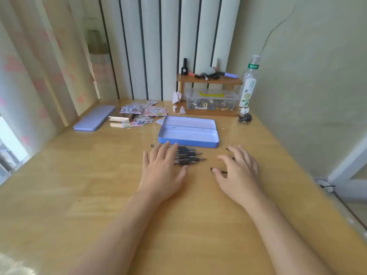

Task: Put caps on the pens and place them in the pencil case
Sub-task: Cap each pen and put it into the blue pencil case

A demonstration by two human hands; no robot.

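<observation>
We see a wooden desk [99,195] from above, with both of our bare forearms reaching forward across it. Our left hand [161,167] lies palm down with the fingers spread flat, resting across the rear ends of a small bundle of uncapped pens [188,156]; it presses on them rather than closing around any, so nothing is gripped. The pens lie side by side, roughly parallel, tips pointing to the right, just in front of the open pencil case [188,133]. That case is a blue tin with its lid folded back toward the wall, and its tray looks empty from here. Our right hand [238,169] hovers or rests lightly over the desk to the right of the pen tips, fingers curved and apart, covering a few thin dark pieces that may be the caps [212,169]; we cannot tell whether any of them is pinched between the fingers. Farther back on the left lies a closed lilac case [94,118], and beside it a scatter of patterned stickers [143,113]. Against the striped wall stands a small wooden shelf [208,80] bearing small dark items, with a clear plastic box [211,100] beneath it and a tall plastic bottle [249,82] just to its right. Crumpled bits of paper [178,104] lie near the shelf's left leg
</observation>
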